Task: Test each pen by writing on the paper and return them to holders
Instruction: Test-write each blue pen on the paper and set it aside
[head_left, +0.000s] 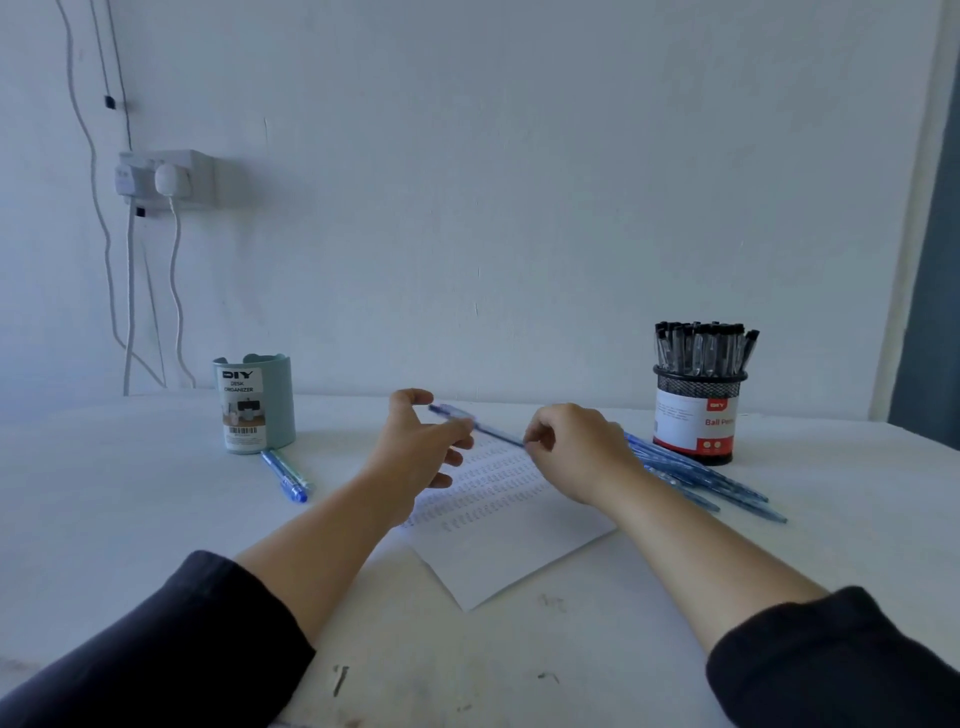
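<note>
- We see our right hand (576, 449) pinching one end of a blue pen (475, 423), which hangs in the air above the paper (498, 551), slanting up and away to the left.
- Our left hand (421, 441) is beside the pen's far end with fingers spread and loosely bent; the picture is blurred there, so we cannot tell if it touches the barrel.
- The paper lies on the table (130, 493) between our forearms, already covered in rows of small marks.
- A loose heap of blue pens (696, 475) lies to the right, near the mesh holder (698, 415), which is packed with black-capped pens (701, 348).
- Two more blue pens (288, 475) lie just in front of the pale green cup (254, 405) on the left.
- We judge the pen light, stiff and smooth, so likely to roll or slip; a pinch near the tip end of the barrel should steady it for writing.
- Dropping it into a holder should need little force.
</note>
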